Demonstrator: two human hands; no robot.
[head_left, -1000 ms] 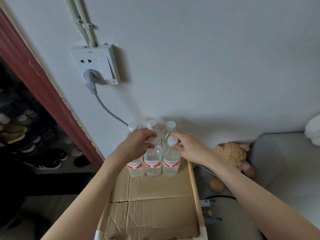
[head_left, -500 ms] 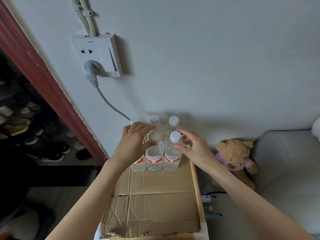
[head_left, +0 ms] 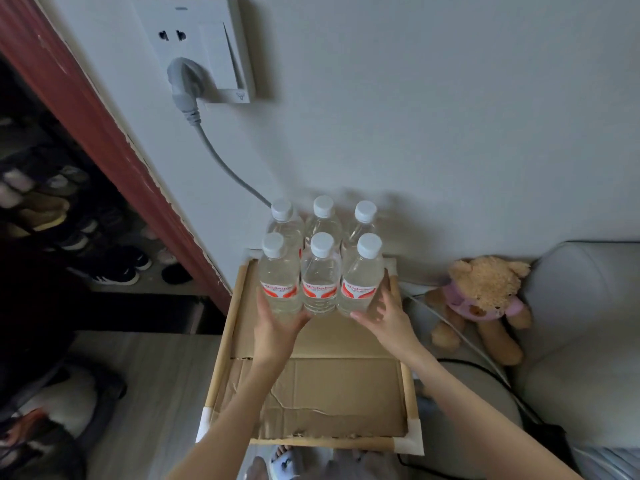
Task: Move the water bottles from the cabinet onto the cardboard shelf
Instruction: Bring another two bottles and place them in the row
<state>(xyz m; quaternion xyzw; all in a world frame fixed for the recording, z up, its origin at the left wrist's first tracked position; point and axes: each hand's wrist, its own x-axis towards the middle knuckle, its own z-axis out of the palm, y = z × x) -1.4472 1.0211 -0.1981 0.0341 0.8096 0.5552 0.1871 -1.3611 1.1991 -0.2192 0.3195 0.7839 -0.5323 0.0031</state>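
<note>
Several clear water bottles with white caps and red labels stand in two rows at the far end of the cardboard shelf (head_left: pixel 311 382), against the wall. My left hand (head_left: pixel 277 323) cups the base of the front-left bottle (head_left: pixel 278 271), fingers along its left side and thumb in front. My right hand (head_left: pixel 381 317) touches the base of the front-right bottle (head_left: pixel 362 275) with spread, fairly straight fingers. The front-middle bottle (head_left: pixel 320 271) stands between them, untouched. The cabinet is out of view.
A wall socket (head_left: pixel 201 46) with a grey plug and cable hangs above the bottles. A teddy bear (head_left: pixel 481 299) and a pale sofa (head_left: pixel 581 323) lie to the right. A dark shoe rack (head_left: pixel 69 216) lies behind the red door frame on the left.
Both hands have dropped from the bottle caps to the bases of the outer front bottles. The camera has tipped down and closer, and all caps now show.
</note>
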